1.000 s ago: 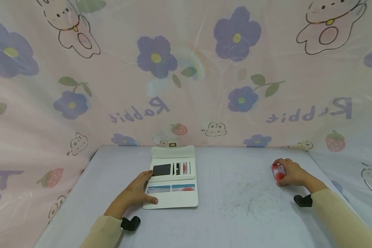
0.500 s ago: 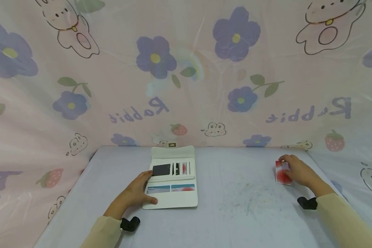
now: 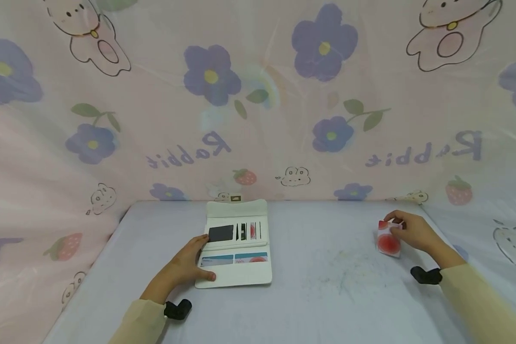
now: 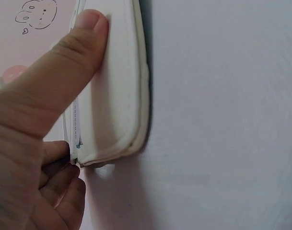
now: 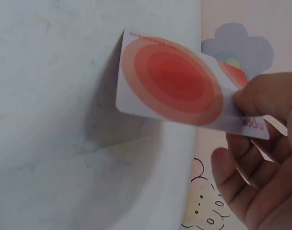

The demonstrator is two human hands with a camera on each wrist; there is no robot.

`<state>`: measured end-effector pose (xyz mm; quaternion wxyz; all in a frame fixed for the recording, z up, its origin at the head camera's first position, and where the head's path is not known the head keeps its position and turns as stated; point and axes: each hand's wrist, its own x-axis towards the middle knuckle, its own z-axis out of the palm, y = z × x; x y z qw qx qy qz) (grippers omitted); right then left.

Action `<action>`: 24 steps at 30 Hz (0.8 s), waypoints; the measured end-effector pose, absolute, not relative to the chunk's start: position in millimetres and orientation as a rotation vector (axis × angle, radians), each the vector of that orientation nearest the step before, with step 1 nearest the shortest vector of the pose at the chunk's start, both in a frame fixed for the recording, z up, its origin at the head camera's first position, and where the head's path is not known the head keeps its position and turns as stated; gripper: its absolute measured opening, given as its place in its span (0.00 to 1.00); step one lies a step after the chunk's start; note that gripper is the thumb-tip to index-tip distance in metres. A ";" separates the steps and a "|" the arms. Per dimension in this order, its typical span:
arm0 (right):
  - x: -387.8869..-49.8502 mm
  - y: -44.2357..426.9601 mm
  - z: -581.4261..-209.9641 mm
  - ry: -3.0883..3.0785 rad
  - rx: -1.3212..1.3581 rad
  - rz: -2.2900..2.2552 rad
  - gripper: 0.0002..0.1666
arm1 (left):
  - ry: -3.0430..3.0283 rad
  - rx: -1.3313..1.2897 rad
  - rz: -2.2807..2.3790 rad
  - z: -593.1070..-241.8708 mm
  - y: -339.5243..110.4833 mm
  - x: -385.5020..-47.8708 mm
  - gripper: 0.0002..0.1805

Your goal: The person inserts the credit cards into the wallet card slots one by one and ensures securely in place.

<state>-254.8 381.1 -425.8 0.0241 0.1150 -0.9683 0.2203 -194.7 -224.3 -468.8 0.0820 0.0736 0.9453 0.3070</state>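
Note:
A white wallet [image 3: 253,276] lies unfolded on the table, with a dark panel and several cards in its slots. My left hand [image 3: 181,263] grips its left edge. In the left wrist view the thumb [image 4: 71,60] lies across the wallet's lower flap [image 4: 114,110], while the other fingers curl by its edge. At the right of the table my right hand [image 3: 417,234] pinches a white card with red circles [image 3: 388,242] by one end. The right wrist view shows that card [image 5: 177,81] tilted and lifted off the surface, its shadow beneath.
A white cloth covers the table [image 3: 301,315], with faint dark smudges [image 3: 348,274] between the wallet and the card. Behind it hangs a pink curtain [image 3: 266,143] printed with flowers and rabbits. A black wrist device [image 3: 178,309] sits on each wrist.
My right hand has raised the card from the table and tilted it, so more of its red-circle face shows. The left hand has stayed on the wallet. The head view has shifted slightly.

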 end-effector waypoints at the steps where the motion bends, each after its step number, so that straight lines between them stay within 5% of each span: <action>1: -255.0 380.2 -424.9 -2.992 0.358 0.689 0.14 | 2.824 0.222 0.921 -468.7 -224.9 -195.1 0.68; 24: -248.9 333.7 -404.1 -2.985 0.458 0.650 0.20 | 2.819 0.244 0.903 -467.5 -225.0 -195.2 0.68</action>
